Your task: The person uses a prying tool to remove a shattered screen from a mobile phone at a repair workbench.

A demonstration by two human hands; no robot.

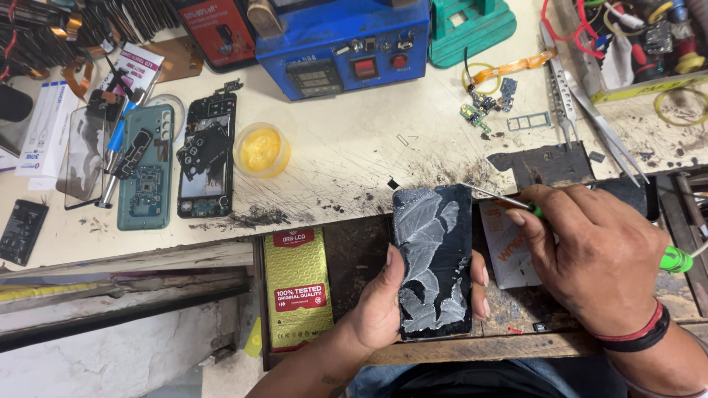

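Bottom centre, the left hand (383,309) grips a dark phone panel (433,259) (streaked with whitish residue). At right, the right hand (594,254) clenches a green-handled tool (667,258), tip at the panel's top edge; prying seems underway, needing steady pressure. Farther, upper centre, a blue machine (343,40).

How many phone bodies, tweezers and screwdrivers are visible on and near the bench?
Phone bodies: 3, one in the left hand at, a teal one, a black one
Tweezers: 2
Screwdrivers: 1, in the right hand
Total: 6
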